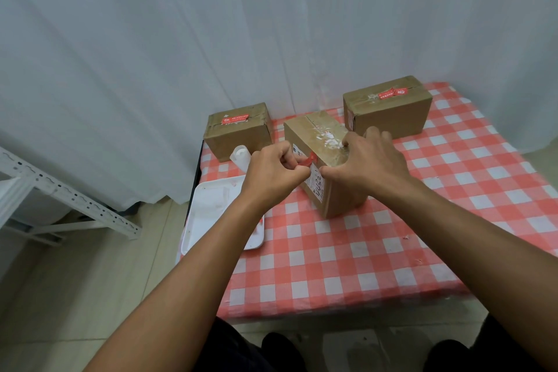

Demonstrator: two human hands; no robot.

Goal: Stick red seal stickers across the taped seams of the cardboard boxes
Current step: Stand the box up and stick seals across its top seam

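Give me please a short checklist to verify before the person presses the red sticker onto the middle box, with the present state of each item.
1. Red sticker held by the left hand: ok, pinched at the fingertips.
2. Middle box steadied: ok, the right hand rests on its top and front edge.
3. Sticker lies across the taped seam: cannot tell, the hands hide that edge.
4. Top of the box clean for sticking: not ok, white torn scraps lie on the tape.
5. Left box and right box already sealed: ok, each shows a red sticker on top.
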